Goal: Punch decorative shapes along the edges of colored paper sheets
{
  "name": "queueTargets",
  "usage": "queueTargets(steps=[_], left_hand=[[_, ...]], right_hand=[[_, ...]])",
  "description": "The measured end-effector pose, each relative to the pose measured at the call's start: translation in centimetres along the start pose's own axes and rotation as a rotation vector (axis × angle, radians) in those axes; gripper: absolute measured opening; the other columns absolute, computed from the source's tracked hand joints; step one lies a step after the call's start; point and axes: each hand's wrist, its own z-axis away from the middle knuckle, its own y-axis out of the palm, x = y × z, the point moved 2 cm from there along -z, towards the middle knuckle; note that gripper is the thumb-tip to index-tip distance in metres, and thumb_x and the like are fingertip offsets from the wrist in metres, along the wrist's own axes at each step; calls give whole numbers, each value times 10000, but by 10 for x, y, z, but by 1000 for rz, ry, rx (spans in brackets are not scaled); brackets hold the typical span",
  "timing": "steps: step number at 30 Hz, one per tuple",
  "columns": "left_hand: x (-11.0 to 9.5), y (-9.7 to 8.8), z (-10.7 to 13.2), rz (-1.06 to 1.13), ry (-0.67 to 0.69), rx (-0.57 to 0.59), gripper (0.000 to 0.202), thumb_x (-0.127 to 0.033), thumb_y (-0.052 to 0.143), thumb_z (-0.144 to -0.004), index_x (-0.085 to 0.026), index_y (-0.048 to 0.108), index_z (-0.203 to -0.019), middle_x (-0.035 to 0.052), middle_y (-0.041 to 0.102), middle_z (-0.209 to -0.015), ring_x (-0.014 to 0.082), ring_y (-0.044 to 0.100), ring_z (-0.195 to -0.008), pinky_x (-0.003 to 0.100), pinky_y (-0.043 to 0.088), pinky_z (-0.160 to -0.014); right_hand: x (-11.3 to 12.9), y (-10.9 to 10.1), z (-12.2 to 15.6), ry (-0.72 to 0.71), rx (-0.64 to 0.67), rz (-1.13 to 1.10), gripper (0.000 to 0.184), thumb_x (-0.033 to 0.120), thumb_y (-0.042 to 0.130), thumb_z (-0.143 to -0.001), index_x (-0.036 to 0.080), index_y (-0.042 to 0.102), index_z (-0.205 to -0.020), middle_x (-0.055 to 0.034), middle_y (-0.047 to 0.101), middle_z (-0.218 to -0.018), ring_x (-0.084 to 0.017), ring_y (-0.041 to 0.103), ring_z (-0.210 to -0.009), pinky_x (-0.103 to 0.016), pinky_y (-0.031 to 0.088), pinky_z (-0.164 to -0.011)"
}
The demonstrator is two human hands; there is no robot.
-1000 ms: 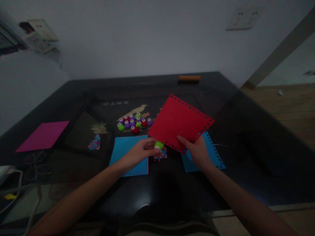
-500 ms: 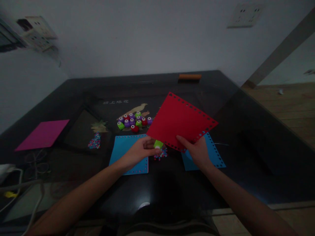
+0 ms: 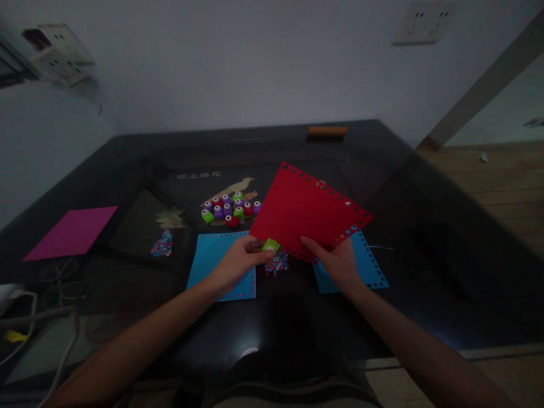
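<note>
The left hand [image 3: 238,260] grips a green craft punch [image 3: 271,245] near the left corner of the red paper [image 3: 310,209]. The right hand [image 3: 338,263] pinches its near edge.

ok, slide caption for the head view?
Left hand holds a green punch at the edge of a hole-lined red sheet gripped by the right hand.

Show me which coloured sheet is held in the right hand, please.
The red sheet: the right hand holds it raised, while the pink sheet and two blue sheets lie on the tabletop.
</note>
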Motion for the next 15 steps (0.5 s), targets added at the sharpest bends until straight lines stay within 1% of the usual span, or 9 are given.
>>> queueTargets(steps=[6, 10, 15], left_hand=[[8, -1, -3, 83, -12, -11, 334, -362, 824, -594, -146, 692, -811, 36, 704, -793, 159, 621, -702, 285, 481, -696], [11, -1, -5, 142, -12, -8, 395, -358, 838, -588, -131, 676, -868, 57, 706, -859, 147, 629, -712, 276, 494, -692], [13, 0, -5, 167, -8, 9, 389, -351, 841, -593, -136, 667, -867, 48, 704, -863, 131, 632, -711, 245, 491, -667]], right_hand=[[-2, 2, 0, 27, -13, -9, 398, 353, 749, -687, 231, 675, -1058, -60, 718, -1069, -295, 666, -998, -459, 518, -920], [-2, 4, 0, 30, -23, -11, 417, 337, 752, -678, 226, 675, -1073, -68, 719, -1064, -294, 670, -990, -461, 527, -904], [-3, 5, 1, 33, 20, 7, 308, 343, 732, -703, 216, 705, -982, -71, 734, -1008, -288, 674, -979, -461, 526, -903]])
